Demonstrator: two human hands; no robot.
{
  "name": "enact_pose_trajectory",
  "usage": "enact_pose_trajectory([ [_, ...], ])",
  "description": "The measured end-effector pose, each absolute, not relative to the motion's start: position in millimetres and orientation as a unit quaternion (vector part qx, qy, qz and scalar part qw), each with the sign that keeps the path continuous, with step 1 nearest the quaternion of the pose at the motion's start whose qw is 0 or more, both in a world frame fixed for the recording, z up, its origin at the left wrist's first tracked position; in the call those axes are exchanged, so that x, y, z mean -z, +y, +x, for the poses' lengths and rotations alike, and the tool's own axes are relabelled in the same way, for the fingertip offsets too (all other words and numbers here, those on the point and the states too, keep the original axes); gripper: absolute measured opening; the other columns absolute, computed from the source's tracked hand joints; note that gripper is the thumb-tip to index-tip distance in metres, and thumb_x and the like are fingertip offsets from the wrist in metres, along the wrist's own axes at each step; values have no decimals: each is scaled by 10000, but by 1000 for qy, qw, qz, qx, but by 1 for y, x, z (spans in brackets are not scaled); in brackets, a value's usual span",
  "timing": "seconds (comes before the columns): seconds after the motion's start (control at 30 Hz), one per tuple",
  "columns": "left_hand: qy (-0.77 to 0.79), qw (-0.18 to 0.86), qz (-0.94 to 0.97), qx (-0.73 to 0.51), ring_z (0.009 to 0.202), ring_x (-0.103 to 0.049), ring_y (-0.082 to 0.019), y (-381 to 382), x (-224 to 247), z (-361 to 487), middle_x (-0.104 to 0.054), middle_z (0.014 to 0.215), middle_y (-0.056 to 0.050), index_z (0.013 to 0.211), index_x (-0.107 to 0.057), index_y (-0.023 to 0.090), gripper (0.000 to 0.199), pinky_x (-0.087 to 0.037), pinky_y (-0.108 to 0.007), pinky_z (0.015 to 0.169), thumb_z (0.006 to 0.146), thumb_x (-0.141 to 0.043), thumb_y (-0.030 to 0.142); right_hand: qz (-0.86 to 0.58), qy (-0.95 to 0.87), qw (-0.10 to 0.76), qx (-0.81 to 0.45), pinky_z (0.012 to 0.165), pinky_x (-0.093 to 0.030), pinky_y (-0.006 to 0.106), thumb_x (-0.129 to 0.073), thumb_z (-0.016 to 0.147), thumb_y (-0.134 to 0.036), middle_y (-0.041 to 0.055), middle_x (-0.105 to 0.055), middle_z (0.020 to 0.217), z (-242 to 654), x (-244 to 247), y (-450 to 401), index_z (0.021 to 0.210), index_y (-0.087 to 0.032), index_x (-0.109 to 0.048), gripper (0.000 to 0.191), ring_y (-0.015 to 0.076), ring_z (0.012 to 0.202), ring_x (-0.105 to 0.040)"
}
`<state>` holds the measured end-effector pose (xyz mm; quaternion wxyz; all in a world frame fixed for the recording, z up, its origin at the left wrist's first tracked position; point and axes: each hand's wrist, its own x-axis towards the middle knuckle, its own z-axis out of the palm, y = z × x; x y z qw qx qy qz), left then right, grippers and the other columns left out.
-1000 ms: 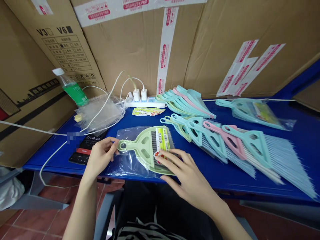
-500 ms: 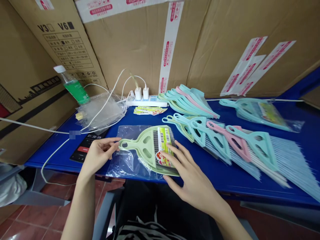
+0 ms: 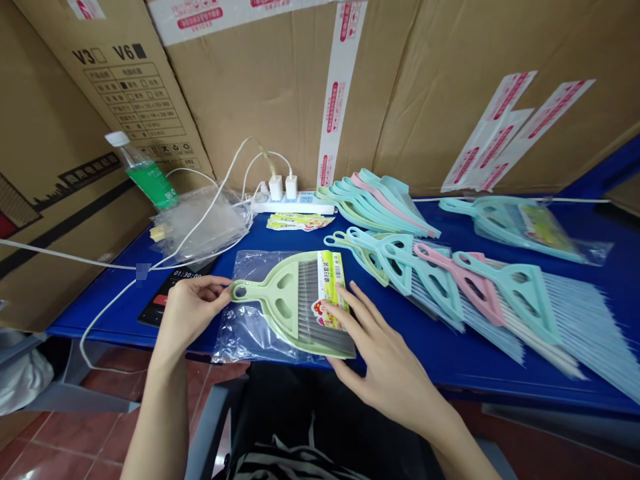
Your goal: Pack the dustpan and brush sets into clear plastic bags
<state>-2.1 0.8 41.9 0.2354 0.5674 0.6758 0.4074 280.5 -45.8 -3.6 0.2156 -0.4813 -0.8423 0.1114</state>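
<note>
A pale green dustpan [image 3: 270, 319] with a matching green hand brush [image 3: 275, 283] nested in it lies on a clear plastic bag [image 3: 240, 333] at the table's front edge. My left hand [image 3: 193, 310] is closed, pinching the ring ends of the two handles. Fingers spread, my right hand [image 3: 377, 340] lies over the bristle end, its fingertips on a yellow and white label card [image 3: 327, 283] across the bristles. The dustpan's far right edge is partly behind that hand.
Loose brushes [image 3: 470, 280] in blue, pink and green lie to the right, behind them stacked dustpans [image 3: 380, 200] and a bagged blue set [image 3: 510, 227]. Label cards [image 3: 295, 222] lie near a power strip [image 3: 300, 203]. Plastic bags [image 3: 200, 223], a bottle [image 3: 150, 180], cables and a phone [image 3: 160, 293] are left.
The green dustpan and brush have slid left with my left hand. The label card now sits nearer the bristle tips, leaving more bristles bare. My right hand has hardly moved.
</note>
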Motion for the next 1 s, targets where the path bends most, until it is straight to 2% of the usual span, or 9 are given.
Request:
enact_pose_trajectory([
  [0.23,691,207,575,-387,413,-495,-110,-4,-42,-5,-558,485,31,688,-650,189,224,-386,-210,413,600,-626,394,-453,-865,189,-104,1066,-465,515,-477,910,-253,33,-384,1574,282,1,-44,1485,-239,-430,578,297,1506,-141],
  [0.4,691,185,599,-360,485,-548,-138,-6,-34,-5,-609,554,9,748,-615,197,257,-414,-227,462,688,-540,435,-440,-873,184,-99,1123,-403,508,-447,954,-283,14,-289,1611,283,2,-44,1544,-219,-317,607,271,1512,-70],
  [0.57,689,195,599,-359,473,-515,-141,-8,-31,-5,-588,547,7,781,-625,188,316,-374,-227,438,725,-511,478,-445,-872,177,-103,1134,-381,549,-449,964,-299,17,-332,1591,283,0,-43,1505,-223,-397,549,299,1505,-99],
  [0.77,710,141,594,-353,501,-541,-159,-10,-31,-12,-560,530,24,802,-638,201,306,-405,-250,525,701,-489,448,-433,-879,170,-104,1153,-344,558,-447,971,-294,8,-303,1602,283,-1,-42,1529,-233,-354,569,286,1504,-80],
  [0.9,718,100,599,-338,477,-549,-164,-14,-34,-10,-557,496,32,819,-663,217,304,-394,-247,521,722,-455,417,-412,-889,165,-110,1174,-294,574,-447,958,-250,9,-334,1590,283,-1,-41,1528,-240,-354,577,274,1500,-144],
  [1.0,724,80,600,-329,465,-558,-171,-16,-33,-5,-570,481,29,818,-667,220,304,-385,-249,513,737,-437,402,-394,-898,162,-113,1176,-282,588,-444,936,-184,18,-341,1585,284,-3,-40,1547,-235,-309,628,272,1502,-126],
])
